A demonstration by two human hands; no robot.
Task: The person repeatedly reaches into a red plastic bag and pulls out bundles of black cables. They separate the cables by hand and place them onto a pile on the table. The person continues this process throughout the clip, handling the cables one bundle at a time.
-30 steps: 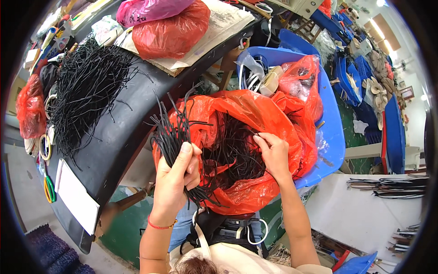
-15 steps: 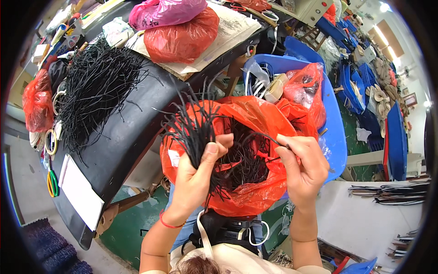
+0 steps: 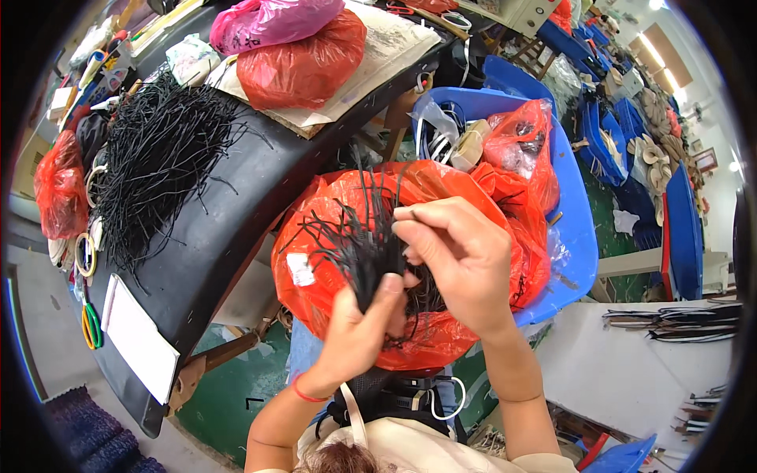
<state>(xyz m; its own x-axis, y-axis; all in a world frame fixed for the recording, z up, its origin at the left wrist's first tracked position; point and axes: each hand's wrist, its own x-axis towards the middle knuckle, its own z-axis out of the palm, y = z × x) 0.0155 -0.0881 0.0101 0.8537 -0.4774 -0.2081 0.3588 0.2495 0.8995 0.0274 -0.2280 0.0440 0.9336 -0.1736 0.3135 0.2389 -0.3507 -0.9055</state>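
My left hand [image 3: 359, 331] is closed round a bundle of thin black cords [image 3: 359, 256], whose loose ends fan out above the thumb. Close beside it, my right hand [image 3: 461, 252] pinches a black cord between thumb and forefinger, at the bundle's upper right. Both hands are over an open red plastic bag [image 3: 315, 205] with more black cords inside, partly hidden by the hands. A large pile of similar black cords [image 3: 158, 158] lies on the black-topped table to the left.
A blue plastic tub [image 3: 579, 236] stands behind and right of the bag. On the black table [image 3: 244, 189] are a tied red bag [image 3: 303, 67], a pink bag [image 3: 272, 20] and a white pad [image 3: 140, 335]. Dark strips [image 3: 670, 322] lie on a pale surface at right.
My right hand has moved left with a cord, from over the bag's right side to the bundle. My left hand has shifted slightly right and down.
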